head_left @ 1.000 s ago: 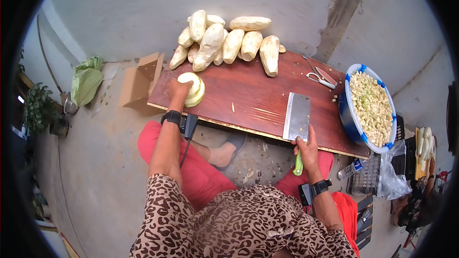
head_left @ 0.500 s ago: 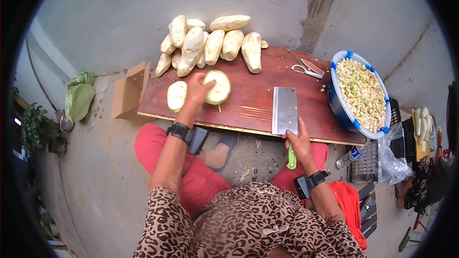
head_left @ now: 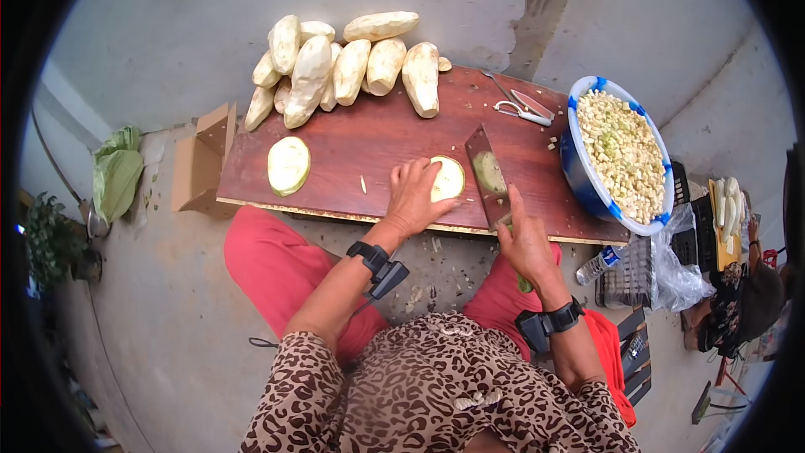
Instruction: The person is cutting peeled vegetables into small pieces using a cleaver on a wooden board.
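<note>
So the pale round slice (head_left: 450, 179) sits near the counter's (head_left: 335, 155) near edge, left hand (head_left: 412, 197) gripping its left side, so that one's nearer. Right hand (head_left: 530, 243) grips the cleaver (head_left: 486, 172), blade just right of the slice, running near to far.

The head-worn fisheye, left of a side-by-side pair, looks from above and behind the left hand (head_left: 412, 200) and the right hand (head_left: 529, 245), facing forward and steeply down over the bench (head_left: 340, 164). It is near: forearms (head_left: 340, 295) run up from the lower edge to each hand. The wide view reaches the wall (head_left: 197, 29) beyond the hands and the floor (head_left: 172, 310) left of them.
</note>
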A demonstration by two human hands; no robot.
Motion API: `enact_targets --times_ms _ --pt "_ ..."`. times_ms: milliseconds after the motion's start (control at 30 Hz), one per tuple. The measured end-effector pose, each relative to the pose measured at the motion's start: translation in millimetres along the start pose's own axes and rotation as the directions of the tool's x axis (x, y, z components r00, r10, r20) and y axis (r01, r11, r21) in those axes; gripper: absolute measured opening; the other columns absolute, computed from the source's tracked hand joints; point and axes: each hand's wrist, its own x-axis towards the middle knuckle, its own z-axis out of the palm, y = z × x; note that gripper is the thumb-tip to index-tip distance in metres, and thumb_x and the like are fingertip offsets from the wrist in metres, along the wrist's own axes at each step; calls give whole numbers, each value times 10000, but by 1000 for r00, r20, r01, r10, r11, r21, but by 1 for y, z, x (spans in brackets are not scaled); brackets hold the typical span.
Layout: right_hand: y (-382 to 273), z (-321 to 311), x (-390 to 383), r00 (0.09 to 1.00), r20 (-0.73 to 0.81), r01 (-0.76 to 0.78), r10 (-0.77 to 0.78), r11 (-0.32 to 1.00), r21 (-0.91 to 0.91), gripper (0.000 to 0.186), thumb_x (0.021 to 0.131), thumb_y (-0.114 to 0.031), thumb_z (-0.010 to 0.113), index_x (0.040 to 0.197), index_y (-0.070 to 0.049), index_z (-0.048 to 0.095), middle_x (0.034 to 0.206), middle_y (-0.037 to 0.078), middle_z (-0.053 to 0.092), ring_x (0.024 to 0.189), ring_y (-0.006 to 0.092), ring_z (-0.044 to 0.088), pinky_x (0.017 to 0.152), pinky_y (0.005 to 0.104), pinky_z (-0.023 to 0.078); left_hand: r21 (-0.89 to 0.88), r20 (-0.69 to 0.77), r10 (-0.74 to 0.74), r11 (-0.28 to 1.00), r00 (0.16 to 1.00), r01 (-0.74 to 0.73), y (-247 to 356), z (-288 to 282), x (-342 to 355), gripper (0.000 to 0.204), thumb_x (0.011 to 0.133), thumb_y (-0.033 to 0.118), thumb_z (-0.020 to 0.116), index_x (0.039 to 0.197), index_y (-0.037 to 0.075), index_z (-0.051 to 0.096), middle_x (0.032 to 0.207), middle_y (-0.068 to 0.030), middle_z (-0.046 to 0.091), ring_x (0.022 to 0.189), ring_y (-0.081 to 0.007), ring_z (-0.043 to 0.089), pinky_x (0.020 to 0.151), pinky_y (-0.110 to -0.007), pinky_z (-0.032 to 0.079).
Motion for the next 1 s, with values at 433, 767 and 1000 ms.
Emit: enact_targets --times_ms 433,767,1000 --pt "-13 16 4 999 50 10 -4 994 -109 769 835 -9 632 1499 7 245 783 289 634 728 466 639 665 511 498 107 -85 104 990 991 -94 -3 8 -6 587 759 359 742 1213 34 559 1272 -178 502 1242 -343 443 1070 -502 274" --pt "-8 16 20 999 -12 28 -30 993 -117 786 860 -29 631 1522 -20 208 805 315 625 736 487 632 661 526 477 33 -81 78 997 994 -75 -5 11 -2 544 741 308 741 1190 46 580 1265 -163 525 1224 -309 464 1077 -501 282" --pt "-25 16 27 998 47 -37 46 983 -182 787 878 -30 619 1535 -44 184 832 317 636 771 477 649 705 499 489 75 -47 82 994 996 -79 -2 13 2 572 748 316 744 1214 45 552 1252 -159 502 1232 -313 449 1063 -532 286"
